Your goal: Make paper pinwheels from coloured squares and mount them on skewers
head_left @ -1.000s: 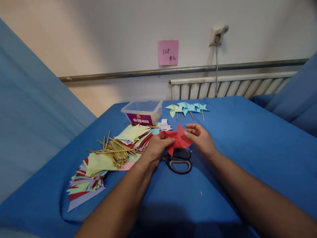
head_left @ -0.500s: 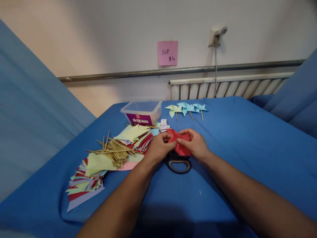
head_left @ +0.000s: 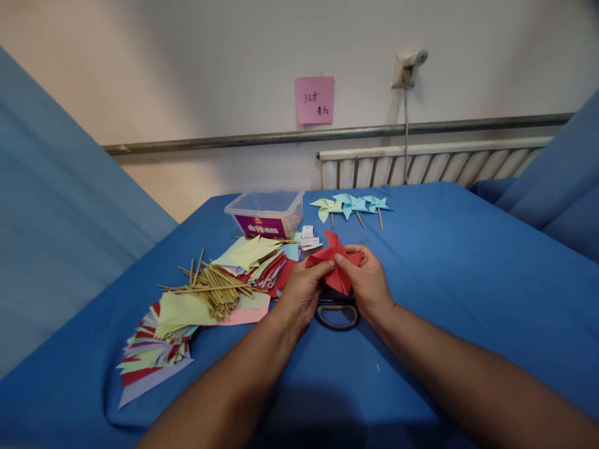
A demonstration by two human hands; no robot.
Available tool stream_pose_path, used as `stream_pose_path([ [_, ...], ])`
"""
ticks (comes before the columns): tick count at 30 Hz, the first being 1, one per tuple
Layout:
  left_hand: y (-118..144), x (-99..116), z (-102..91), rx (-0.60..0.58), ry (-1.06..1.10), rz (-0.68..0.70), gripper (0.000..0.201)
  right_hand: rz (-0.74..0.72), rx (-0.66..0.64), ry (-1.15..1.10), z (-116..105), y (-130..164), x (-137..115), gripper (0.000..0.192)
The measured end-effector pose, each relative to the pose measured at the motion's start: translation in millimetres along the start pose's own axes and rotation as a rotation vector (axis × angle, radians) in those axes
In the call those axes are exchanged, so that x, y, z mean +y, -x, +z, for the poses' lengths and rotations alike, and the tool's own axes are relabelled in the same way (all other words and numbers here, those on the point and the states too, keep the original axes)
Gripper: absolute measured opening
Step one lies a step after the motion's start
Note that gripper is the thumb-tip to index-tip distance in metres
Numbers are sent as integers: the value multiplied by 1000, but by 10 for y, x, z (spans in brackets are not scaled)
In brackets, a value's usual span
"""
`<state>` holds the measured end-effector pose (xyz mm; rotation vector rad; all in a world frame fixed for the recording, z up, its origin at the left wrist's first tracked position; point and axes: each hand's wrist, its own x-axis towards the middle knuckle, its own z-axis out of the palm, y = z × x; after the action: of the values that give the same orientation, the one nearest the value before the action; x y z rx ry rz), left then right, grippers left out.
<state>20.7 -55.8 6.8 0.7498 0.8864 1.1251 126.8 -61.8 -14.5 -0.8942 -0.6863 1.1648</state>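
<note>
Both hands pinch a folded red paper piece (head_left: 333, 257) at its middle, just above the blue cloth. My left hand (head_left: 303, 290) grips its left side and my right hand (head_left: 367, 282) its right side, thumbs meeting at the centre. The paper's pointed flaps stick up and down between the fingers. Black-handled scissors (head_left: 337, 315) lie on the cloth right under my hands, partly hidden by them.
A pile of thin wooden sticks (head_left: 213, 288) lies to the left, among stacks of coloured paper (head_left: 154, 346). A clear plastic tub (head_left: 266, 213) stands behind them. Three finished paper pinwheels (head_left: 350, 204) lie farther back. Small white tape pieces (head_left: 309, 238) sit near the tub.
My right hand closed in on the red paper and met the left at its centre. The flaps were folded inward, and the paper now looks more bunched and pinwheel-shaped.
</note>
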Motion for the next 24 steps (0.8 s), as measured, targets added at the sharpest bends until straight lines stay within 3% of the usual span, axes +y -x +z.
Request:
stream_pose_path([
  [7,-20,52,-27,81,-46,43,29,-1,-82,42,-37,-23,-15,39],
  [13,-36,268,-115,123,78,41,18,-233,-178,151,-121,0,-79,46],
  [18,-8,359,-118,143,124,-2,18,-308,-387,334,-152,37,-71,24],
  [24,-18,304,-141,80,75,-22,18,-209,-403,286,-124,37,-76,12],
])
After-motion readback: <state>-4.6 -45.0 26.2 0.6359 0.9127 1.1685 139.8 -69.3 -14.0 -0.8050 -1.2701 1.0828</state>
